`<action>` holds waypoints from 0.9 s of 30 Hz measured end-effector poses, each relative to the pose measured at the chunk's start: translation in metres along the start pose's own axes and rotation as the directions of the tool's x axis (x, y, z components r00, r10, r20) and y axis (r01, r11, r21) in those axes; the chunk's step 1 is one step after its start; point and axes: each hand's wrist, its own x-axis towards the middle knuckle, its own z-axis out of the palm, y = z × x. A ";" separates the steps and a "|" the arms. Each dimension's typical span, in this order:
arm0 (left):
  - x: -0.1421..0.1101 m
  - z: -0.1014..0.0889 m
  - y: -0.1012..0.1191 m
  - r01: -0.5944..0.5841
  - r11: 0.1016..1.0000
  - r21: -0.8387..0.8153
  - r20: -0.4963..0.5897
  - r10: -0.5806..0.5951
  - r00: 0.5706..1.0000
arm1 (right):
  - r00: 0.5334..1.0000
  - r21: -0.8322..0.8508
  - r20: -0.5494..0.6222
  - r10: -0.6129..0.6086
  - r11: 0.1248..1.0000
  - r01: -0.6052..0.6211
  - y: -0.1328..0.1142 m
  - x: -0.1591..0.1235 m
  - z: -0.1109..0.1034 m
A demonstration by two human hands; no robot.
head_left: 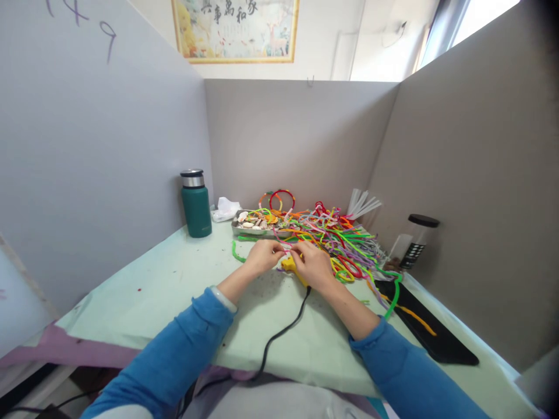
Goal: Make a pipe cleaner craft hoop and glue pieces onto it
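My left hand [264, 256] and my right hand [313, 265] face each other above the middle of the table, fingertips pinched close together. Between them runs a thin pink strand, which looks like a pipe cleaner [287, 251]; both hands grip it. Partly under my right hand lies a yellow glue gun [289, 265], its black cord [279, 334] trailing to the table's front edge. Just behind the hands spreads a tangled heap of coloured pipe cleaners [349, 244]. To its left is a metal tray [257, 233] of small flat pieces.
A green bottle [196, 209] stands at the back left, near crumpled white tissue [227, 208]. Clear glue sticks [361, 205] lean behind the heap. On the right are a black-lidded jar [417, 244] and a black mat [437, 331]. Grey partitions [297, 134] enclose three sides.
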 end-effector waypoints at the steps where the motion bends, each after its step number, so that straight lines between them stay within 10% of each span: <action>1: 0.000 0.001 -0.001 0.017 0.999 -0.040 0.002 -0.017 1.000 | 1.000 0.006 -0.017 -0.012 1.000 0.012 -0.001 0.000 0.000; 22: -0.003 0.002 0.010 0.380 0.486 -0.787 0.269 -0.283 0.920 | 0.971 0.339 0.001 0.238 0.914 -0.224 -0.007 0.003 0.015; 27: -0.001 0.000 0.006 0.317 0.638 -0.702 0.199 -0.252 0.947 | 0.981 0.283 -0.028 0.194 0.942 -0.178 -0.008 0.001 0.012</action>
